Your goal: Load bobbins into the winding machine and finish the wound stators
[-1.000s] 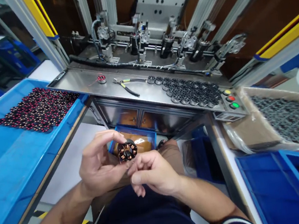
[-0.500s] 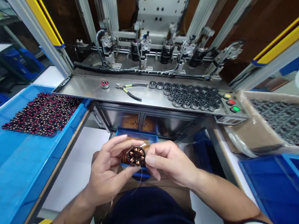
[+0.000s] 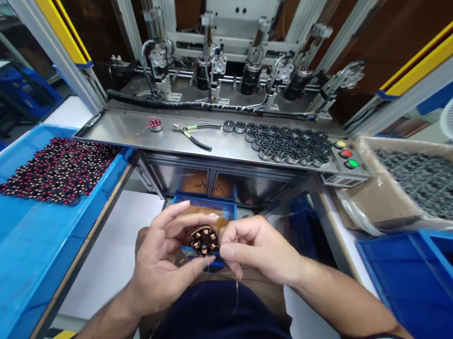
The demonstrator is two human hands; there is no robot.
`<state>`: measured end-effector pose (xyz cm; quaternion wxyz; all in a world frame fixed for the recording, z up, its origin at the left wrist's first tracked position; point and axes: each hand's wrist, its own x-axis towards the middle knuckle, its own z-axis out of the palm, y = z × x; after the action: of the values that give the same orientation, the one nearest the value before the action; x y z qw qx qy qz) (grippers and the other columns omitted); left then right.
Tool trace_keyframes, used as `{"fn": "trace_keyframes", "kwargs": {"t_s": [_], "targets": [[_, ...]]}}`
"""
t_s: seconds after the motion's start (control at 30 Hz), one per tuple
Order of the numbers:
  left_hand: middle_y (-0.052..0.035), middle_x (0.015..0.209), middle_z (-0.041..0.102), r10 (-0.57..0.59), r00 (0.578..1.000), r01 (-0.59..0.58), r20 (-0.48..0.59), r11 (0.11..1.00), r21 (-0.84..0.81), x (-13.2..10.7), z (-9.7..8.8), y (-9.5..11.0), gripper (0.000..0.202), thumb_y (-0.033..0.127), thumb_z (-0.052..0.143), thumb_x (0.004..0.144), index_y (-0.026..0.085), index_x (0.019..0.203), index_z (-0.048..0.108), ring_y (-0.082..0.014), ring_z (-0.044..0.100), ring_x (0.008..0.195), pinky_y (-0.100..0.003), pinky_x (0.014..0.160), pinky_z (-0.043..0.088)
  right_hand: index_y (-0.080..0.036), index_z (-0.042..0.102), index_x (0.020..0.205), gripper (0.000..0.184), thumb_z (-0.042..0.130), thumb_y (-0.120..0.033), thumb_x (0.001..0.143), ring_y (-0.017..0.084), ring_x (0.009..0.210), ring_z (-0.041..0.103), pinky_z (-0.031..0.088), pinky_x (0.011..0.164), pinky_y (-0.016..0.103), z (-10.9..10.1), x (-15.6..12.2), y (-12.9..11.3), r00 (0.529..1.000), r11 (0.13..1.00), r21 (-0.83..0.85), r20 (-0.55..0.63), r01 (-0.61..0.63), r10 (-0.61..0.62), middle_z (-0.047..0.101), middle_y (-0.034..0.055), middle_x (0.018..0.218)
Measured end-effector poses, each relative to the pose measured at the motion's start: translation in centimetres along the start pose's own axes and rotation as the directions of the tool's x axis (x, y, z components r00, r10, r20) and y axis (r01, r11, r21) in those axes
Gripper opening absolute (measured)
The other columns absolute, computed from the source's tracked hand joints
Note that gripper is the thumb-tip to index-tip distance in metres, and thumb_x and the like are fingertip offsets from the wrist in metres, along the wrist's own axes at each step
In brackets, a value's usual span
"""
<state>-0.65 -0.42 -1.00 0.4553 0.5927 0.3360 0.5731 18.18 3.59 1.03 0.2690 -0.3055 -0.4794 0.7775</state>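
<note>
Between thumb and fingers, my left hand (image 3: 165, 255) grips a round black motor stator (image 3: 205, 241) wound with copper, its ring face turned up towards me. My right hand (image 3: 257, 249) is pinched closed at the stator's right edge. A thin copper wire (image 3: 237, 293) hangs below the right fingertips, so the pinch appears to be on that wire. On the metal ledge ahead sits another stator (image 3: 155, 124) with red on top and a loose wire end. Cutting pliers (image 3: 192, 135) with black and yellow-green handles lie beside it, out of reach of both hands.
Several bare stator cores (image 3: 289, 141) cover the ledge's right part, near a button box (image 3: 347, 154). A blue tray (image 3: 22, 263) at left holds wound stators. At right stand a lined carton (image 3: 357, 213) of grey parts and a blue bin (image 3: 398, 269). Machine fixtures (image 3: 250, 77) line the back.
My right hand has moved slightly, and a copper wire now hangs beneath its fingers. The stator is turned a little in my left hand. The view has shifted slightly.
</note>
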Motion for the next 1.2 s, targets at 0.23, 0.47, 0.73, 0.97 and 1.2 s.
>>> {"fn": "trace_keyframes", "kwargs": {"t_s": [0.23,0.47,0.73,0.97,1.2], "targets": [[-0.0066,0.113,0.071,-0.066,0.998,0.062,-0.008,0.97,-0.235,0.7,0.0,-0.4,0.073,0.001,0.075,0.074,0.031,0.134,0.045,-0.0172,0.072,0.094,-0.026,0.081,0.061,-0.016,0.06,0.065,0.029,0.076,-0.038,0.076,0.008,0.046,0.052,0.042,0.049,0.021,0.0,-0.5,1.3,0.995,0.992,-0.094,-0.045,0.09,-0.094,0.06,-0.0023,0.052],[-0.0155,0.129,0.065,-0.23,0.973,0.226,0.017,0.932,-0.282,0.7,0.3,-1.2,0.038,0.016,0.072,0.081,0.019,0.119,0.066,-0.0202,0.074,0.088,-0.031,0.081,0.063,-0.018,0.059,0.065,0.029,0.068,-0.038,0.083,0.009,0.052,0.053,0.042,0.053,0.023,0.1,-0.6,3.7,0.965,0.947,-0.259,-0.13,0.188,-0.227,0.059,-0.0019,0.056],[-0.0074,0.123,0.07,0.092,0.991,-0.051,-0.102,0.937,0.345,-0.4,1.0,-0.7,0.054,0.009,0.077,0.073,0.024,0.124,0.065,-0.023,0.069,0.108,-0.033,0.097,0.057,-0.019,0.06,0.084,0.025,0.073,-0.039,0.078,0.015,0.074,0.055,0.046,0.071,0.03,-0.4,-0.9,4.0,0.839,0.803,-0.477,-0.214,0.357,-0.5,0.06,0.0025,0.08],[-0.007,0.116,0.072,0.331,0.943,-0.258,-0.032,0.788,0.558,-0.9,1.0,-0.8,0.062,0.005,0.079,0.066,0.022,0.124,0.063,-0.0233,0.071,0.102,-0.036,0.094,0.059,-0.021,0.053,0.082,0.015,0.064,-0.028,0.087,0.016,0.079,0.053,0.045,0.076,0.033,1.0,-0.6,3.6,0.757,0.745,-0.448,-0.2,0.494,-0.622,0.054,0.0021,0.083],[-0.0103,0.11,0.074,-0.137,0.984,0.138,-0.114,0.99,0.006,0.2,1.3,0.0,0.04,0.008,0.075,0.074,0.017,0.112,0.067,-0.0197,0.073,0.096,-0.027,0.086,0.061,-0.02,0.053,0.081,0.013,0.055,-0.024,0.094,0.014,0.074,0.051,0.043,0.072,0.031,1.8,-0.2,4.5,0.731,0.774,-0.375,-0.286,0.51,-0.62,0.052,0.0006,0.077]]}}
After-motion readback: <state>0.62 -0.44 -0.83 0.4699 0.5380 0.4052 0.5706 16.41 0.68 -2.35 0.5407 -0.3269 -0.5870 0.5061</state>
